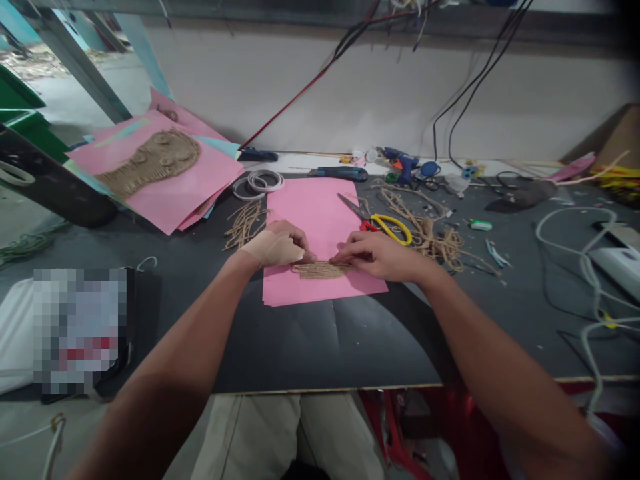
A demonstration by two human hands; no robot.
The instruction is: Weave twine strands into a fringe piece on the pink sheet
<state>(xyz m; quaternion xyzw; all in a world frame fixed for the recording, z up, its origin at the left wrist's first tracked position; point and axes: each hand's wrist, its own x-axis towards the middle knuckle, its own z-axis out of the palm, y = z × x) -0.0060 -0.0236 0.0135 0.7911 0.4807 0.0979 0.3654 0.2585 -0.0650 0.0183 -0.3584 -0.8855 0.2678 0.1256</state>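
Observation:
A pink sheet of paper (313, 207) lies in front of me, with short rows of brown twine (323, 269) laid side by side near its lower end. My left hand (283, 245), wrapped in a tan covering across its back, pinches the twine at the upper left of these rows. At their upper right, my right hand (375, 253) has thumb and fingers together on the twine; its fingertips are partly hidden. Scissors with yellow and red handles (393, 228) rest just beyond my right hand. Loose twine (435, 240) is tangled to the right.
Pink sheets (215, 180) bearing a brown twine piece (160, 157) are stacked back left. Behind the paper lie a white coil (257, 185), a utility knife (340, 174) and a blue glue gun (405, 163). White cable (590, 267) loops at right. A dark cylinder (55, 180) leans at left.

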